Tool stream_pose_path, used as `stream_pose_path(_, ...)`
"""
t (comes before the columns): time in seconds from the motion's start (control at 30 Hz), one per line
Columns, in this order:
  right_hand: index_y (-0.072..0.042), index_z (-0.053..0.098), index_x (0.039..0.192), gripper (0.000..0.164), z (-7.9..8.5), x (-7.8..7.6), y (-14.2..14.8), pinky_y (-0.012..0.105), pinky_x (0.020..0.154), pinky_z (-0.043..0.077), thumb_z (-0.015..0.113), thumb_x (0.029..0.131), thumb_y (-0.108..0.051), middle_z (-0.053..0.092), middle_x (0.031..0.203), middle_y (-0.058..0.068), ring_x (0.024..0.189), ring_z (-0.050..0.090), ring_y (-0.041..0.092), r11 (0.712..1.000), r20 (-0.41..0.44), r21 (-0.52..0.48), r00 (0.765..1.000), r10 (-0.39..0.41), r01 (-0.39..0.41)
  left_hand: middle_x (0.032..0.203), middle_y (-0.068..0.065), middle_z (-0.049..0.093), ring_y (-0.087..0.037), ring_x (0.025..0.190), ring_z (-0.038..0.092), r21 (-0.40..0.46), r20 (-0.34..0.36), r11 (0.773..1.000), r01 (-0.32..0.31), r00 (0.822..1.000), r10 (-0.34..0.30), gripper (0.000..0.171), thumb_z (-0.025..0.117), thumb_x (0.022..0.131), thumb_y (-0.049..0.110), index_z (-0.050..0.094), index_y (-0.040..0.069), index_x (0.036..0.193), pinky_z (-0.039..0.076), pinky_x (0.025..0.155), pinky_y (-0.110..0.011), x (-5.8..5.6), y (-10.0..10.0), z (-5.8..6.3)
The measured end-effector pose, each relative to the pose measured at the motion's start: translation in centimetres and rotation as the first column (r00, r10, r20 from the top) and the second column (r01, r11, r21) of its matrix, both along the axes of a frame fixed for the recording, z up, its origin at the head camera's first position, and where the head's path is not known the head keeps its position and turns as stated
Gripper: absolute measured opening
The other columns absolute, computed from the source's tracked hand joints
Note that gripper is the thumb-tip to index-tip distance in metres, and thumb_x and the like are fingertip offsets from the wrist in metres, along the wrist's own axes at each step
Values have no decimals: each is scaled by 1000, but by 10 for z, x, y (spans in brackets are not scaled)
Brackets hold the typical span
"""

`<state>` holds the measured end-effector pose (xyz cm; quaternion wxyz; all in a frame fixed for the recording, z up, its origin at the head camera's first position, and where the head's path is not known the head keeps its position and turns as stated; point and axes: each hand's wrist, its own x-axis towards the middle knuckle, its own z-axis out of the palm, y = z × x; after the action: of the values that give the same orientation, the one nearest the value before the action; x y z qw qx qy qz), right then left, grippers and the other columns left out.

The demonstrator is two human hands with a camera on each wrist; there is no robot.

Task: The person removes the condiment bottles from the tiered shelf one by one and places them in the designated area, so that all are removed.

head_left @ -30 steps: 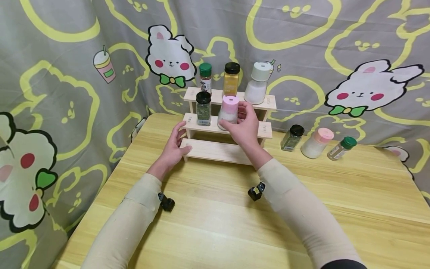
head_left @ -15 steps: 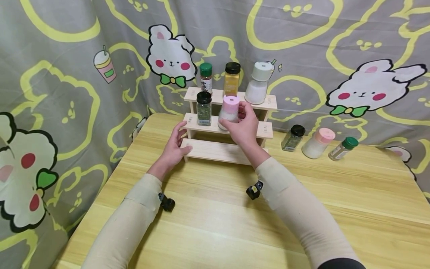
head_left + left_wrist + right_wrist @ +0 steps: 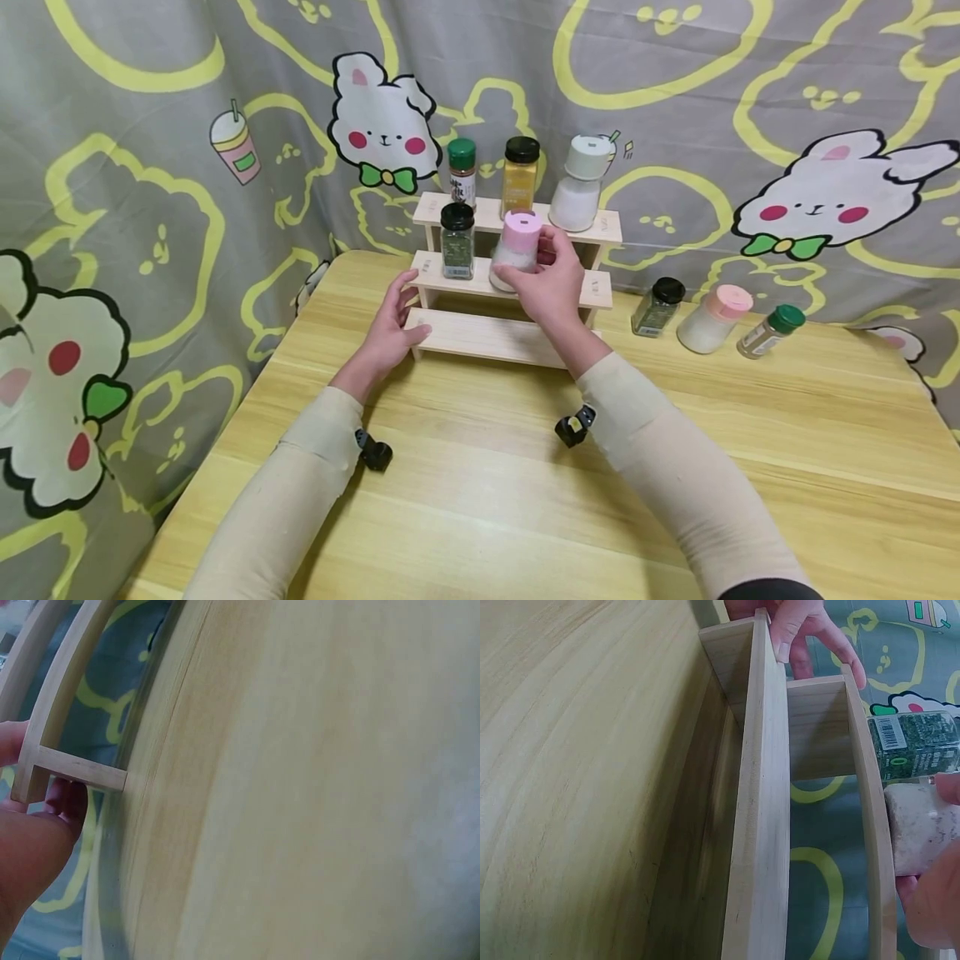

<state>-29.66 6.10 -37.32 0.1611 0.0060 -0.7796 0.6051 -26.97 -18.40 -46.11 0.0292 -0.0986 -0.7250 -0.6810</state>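
Observation:
A three-step wooden rack (image 3: 487, 337) stands near the back of the table. My left hand (image 3: 386, 333) grips its left end, with the thumb on the lowest step; the left wrist view shows the fingers behind that end. On the middle step, my right hand (image 3: 555, 287) holds a pink-capped shaker jar (image 3: 519, 242) around its body. The jar's speckled white contents (image 3: 919, 825) show in the right wrist view. Just left of it is a black-capped jar of green herbs (image 3: 457, 246). Whether the shaker jar's base touches the step is hard to see.
The top step bears a green-capped bottle (image 3: 462, 179), a black-capped yellow jar (image 3: 520, 179) and a pale-capped shaker (image 3: 576, 196). Right of the rack, another herb jar (image 3: 657, 308), a pink-capped shaker (image 3: 712, 321) and a green-capped bottle (image 3: 768, 333) stand on the table. A patterned curtain (image 3: 660, 67) hangs behind.
The pink-capped shaker jar has shifted slightly to the right along the middle step with my right hand. My left hand keeps the same hold on the rack.

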Motion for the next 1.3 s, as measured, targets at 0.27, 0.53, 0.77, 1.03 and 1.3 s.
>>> stream_pose_path(0.27, -12, 59, 125, 66, -2, 5, 7, 30, 89, 51, 93, 68, -14, 62, 113, 5, 104, 57, 17, 1000, -4, -9, 1000, 2, -2, 156, -15, 33, -24, 143, 28, 2, -5, 1000, 0, 1000, 0, 89, 58, 83, -26, 29, 18, 155, 15, 117, -41, -1, 0, -2)
stream_pose_path(0.53, -11, 59, 124, 67, -2, 15, 18, 32, 89, 51, 94, 67, -14, 62, 113, 6, 104, 58, 19, 1000, -8, -17, 1000, 15, -15, 156, -16, 34, -26, 143, 28, -2, -10, 1000, 3, 1000, -3, 88, 58, 83, -25, 29, 17, 154, 14, 117, -41, -1, -1, -2)
stream_pose_path(0.77, -11, 60, 125, 68, -4, 22, 26, 33, 89, 51, 94, 66, -10, 61, 114, 7, 105, 57, 19, 999, -15, -25, 999, 29, -29, 156, -16, 33, -25, 144, 27, -3, -15, 1000, 6, 1000, -6, 87, 57, 84, -25, 28, 16, 155, 13, 118, -41, -2, -1, -2)
stream_pose_path(1.03, -8, 60, 124, 68, -4, 31, 38, 35, 90, 52, 94, 65, -10, 61, 116, 8, 106, 57, 22, 999, -25, -26, 999, 38, -38, 157, -18, 30, -29, 145, 24, 21, 8, 1000, 11, 1000, -11, 89, 57, 82, -27, 26, 13, 155, 12, 118, -43, -1, -1, -2)
stream_pose_path(1.3, -7, 60, 125, 69, -4, 38, 51, 36, 91, 51, 94, 65, -13, 61, 117, 8, 106, 57, 21, 1000, -33, -7, 999, 20, -21, 156, -14, 33, -23, 143, 27, 4, 22, 1000, 0, 1000, 0, 89, 59, 84, -24, 29, 19, 155, 15, 117, -39, -1, 0, 0)
